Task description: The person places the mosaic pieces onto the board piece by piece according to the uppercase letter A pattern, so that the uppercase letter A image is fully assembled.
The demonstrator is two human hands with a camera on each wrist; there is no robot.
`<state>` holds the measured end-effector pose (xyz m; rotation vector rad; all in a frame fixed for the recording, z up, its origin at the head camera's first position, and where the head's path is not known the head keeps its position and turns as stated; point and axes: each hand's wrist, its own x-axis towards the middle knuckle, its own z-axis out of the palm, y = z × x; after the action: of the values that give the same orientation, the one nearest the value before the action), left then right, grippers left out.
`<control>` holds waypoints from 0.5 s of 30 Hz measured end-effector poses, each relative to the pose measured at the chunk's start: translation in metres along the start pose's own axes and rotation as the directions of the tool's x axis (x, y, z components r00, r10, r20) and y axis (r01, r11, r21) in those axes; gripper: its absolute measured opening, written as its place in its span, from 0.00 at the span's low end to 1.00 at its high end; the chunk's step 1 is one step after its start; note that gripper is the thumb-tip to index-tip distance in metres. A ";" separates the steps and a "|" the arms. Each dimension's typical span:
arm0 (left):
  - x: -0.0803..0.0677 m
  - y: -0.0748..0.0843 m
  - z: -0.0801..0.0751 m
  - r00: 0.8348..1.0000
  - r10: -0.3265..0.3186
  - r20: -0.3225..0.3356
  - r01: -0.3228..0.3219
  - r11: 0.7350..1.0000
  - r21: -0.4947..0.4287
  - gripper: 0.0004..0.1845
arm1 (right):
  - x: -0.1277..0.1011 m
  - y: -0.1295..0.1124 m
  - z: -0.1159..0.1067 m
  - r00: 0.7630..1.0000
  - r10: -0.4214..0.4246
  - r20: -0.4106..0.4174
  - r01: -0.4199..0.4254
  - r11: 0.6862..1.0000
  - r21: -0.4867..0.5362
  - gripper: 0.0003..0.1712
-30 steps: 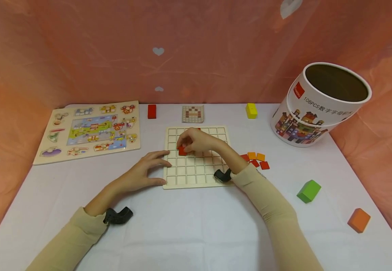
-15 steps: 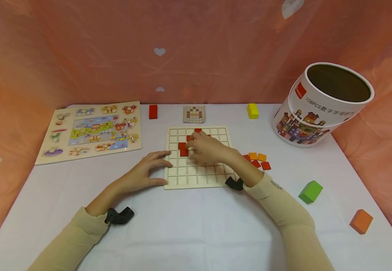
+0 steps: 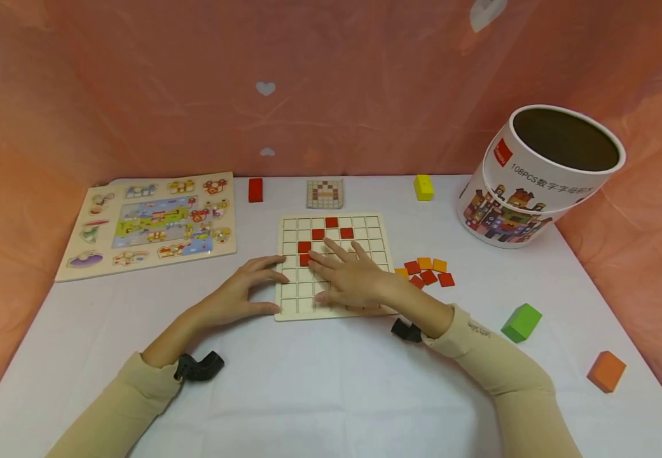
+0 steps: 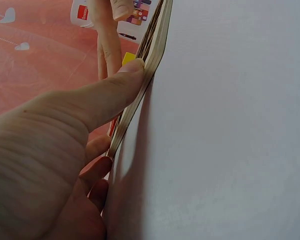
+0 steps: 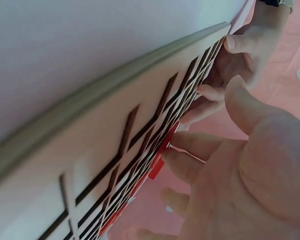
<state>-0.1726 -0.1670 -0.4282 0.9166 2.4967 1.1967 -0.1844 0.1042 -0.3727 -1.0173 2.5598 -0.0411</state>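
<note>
A pale wooden grid board [image 3: 292, 306] lies flat with several red square tiles set in its upper cells. My left hand [image 3: 245, 289] rests at the board's left edge, fingertips on the rim and thumb by the near corner. Over the board's middle my right hand [image 3: 353, 280] spreads its fingers, holding nothing. Its index fingertip is at the lowest red tile [image 3: 304, 259], and the right wrist view shows fingertips against a red tile [image 5: 167, 138]. Part of the grid is hidden under that hand. Loose red tiles [image 3: 446, 279] and orange tiles [image 3: 439, 265] lie right of the board.
Behind the board lies a small pattern card [image 3: 325, 193], between a red block [image 3: 255, 189] and a yellow block [image 3: 423, 187]. A picture puzzle [image 3: 153, 222] is at the left. Rightward are a white bucket [image 3: 502, 210], a green block [image 3: 522, 322] and an orange block [image 3: 606, 371].
My right hand has drawn back toward the near right and its fingers have spread, uncovering the red tiles. A red tile it pinched earlier now lies in the grid. The left hand stays put.
</note>
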 end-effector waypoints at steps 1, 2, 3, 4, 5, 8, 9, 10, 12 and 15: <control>0.000 0.000 0.000 1.000 0.000 0.000 0.000 1.000 -0.001 0.24 | 0.001 -0.001 0.000 1.000 -0.002 -0.001 0.002 1.000 0.000 0.45; 0.000 0.000 0.000 1.000 0.001 0.000 -0.001 1.000 0.000 0.24 | 0.001 -0.002 0.000 1.000 -0.004 -0.001 0.004 1.000 -0.002 0.44; -0.001 0.000 0.000 1.000 0.002 -0.001 -0.002 1.000 0.000 0.24 | 0.002 -0.003 0.001 1.000 -0.006 -0.002 0.006 1.000 -0.002 0.44; -0.001 0.000 0.000 1.000 0.002 -0.001 -0.002 1.000 0.000 0.24 | 0.003 -0.003 0.001 1.000 -0.005 0.000 0.005 1.000 -0.006 0.44; -0.001 0.000 0.000 1.000 0.002 -0.001 -0.002 1.000 0.001 0.24 | 0.003 -0.004 0.001 1.000 -0.003 0.004 0.003 1.000 -0.010 0.44; -0.001 0.000 0.000 1.000 0.000 -0.002 0.000 1.000 0.000 0.24 | 0.002 -0.004 0.000 1.000 -0.006 0.002 0.006 1.000 0.012 0.44; -0.001 0.001 -0.001 1.000 -0.002 -0.002 0.002 1.000 -0.001 0.24 | 0.001 -0.003 0.000 1.000 -0.011 -0.004 0.011 0.999 0.032 0.44; -0.001 0.001 -0.001 1.000 -0.004 -0.002 0.004 1.000 -0.001 0.24 | -0.001 0.000 -0.001 1.000 -0.015 -0.011 0.016 0.999 0.050 0.44; -0.001 0.001 0.000 1.000 -0.004 -0.003 0.004 1.000 -0.002 0.24 | -0.008 0.008 -0.001 0.999 -0.020 -0.030 0.023 0.992 0.122 0.43; -0.001 0.002 0.000 1.000 -0.005 -0.002 0.005 1.000 -0.006 0.23 | -0.023 0.029 0.000 0.995 -0.016 -0.098 0.041 0.965 0.259 0.42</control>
<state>-0.1709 -0.1662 -0.4268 0.9080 2.4944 1.2033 -0.1880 0.1410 -0.3698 -0.9707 2.5372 -0.4332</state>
